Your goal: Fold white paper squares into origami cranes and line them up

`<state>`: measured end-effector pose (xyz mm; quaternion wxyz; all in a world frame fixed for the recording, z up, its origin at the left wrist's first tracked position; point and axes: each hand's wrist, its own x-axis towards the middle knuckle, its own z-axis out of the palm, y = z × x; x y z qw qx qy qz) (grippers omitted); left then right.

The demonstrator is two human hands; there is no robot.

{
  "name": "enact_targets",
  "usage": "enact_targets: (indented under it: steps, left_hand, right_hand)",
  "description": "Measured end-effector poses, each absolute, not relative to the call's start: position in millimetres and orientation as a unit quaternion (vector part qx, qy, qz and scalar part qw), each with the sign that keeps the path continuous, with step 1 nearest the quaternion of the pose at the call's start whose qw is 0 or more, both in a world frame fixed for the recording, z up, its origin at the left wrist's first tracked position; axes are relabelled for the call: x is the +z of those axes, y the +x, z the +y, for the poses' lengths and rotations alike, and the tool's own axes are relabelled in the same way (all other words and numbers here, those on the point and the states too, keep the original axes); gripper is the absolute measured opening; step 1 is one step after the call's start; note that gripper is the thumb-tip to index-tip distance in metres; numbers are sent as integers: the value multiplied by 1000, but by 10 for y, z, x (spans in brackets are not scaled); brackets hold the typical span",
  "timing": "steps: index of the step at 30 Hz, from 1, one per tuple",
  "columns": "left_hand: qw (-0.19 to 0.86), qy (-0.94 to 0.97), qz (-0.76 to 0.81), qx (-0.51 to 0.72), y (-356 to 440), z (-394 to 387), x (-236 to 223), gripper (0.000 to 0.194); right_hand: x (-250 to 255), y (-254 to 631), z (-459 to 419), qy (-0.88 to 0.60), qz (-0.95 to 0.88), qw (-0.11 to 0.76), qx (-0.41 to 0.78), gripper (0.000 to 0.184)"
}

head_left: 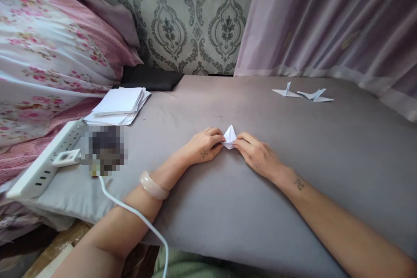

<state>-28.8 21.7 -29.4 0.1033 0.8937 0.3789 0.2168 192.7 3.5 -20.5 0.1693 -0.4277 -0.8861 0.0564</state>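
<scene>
A small, partly folded piece of white paper (pixel 230 137) rests on the grey bed sheet (pixel 228 208) in front of me. My left hand (pixel 203 146) pinches its left side with curled fingers. My right hand (pixel 257 154) presses its fingertips together on the paper's right side. A pale bangle (pixel 153 186) sits on my left wrist. Both forearms lie across the sheet.
Two folded white paper birds (pixel 302 93) lie at the far right near a mauve curtain (pixel 332 21). A stack of white paper sheets (pixel 119 105) lies at the left. A white power strip (pixel 45 160), its white cable (pixel 137 217) and floral bedding (pixel 48 52) are at the left.
</scene>
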Motion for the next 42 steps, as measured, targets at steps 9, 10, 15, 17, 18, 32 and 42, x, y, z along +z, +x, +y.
enact_targets:
  steps: [9,10,15,17,18,32,42]
  left_hand:
    - [310,740,437,406,-181,82,-6,23]
    - [369,690,453,427,-164,53,34,25]
    - [560,521,439,472,-107,-1,90,28]
    - [603,488,444,448,-98,12,58,30]
    - [619,475,453,431,-95,20,38,31]
    - [360,670,569,314,-183,87,-72,24]
    - [240,838,424,246,-154,59,-182,29]
  right_hand:
    - [102,1932,70,-479,-701,360,387,40]
    - [154,1942,64,-474,-671,363,440,44]
    - [266,1954,34,-425,-607,360,567,45]
    - [231,1939,38,-451,-588,347,575,40]
    - [201,1931,45,-468,-578,338,577,39]
    - [-79,1899,166,-597,-707,181,332,34]
    - [-74,1850,140,-655,-715,117,213,27]
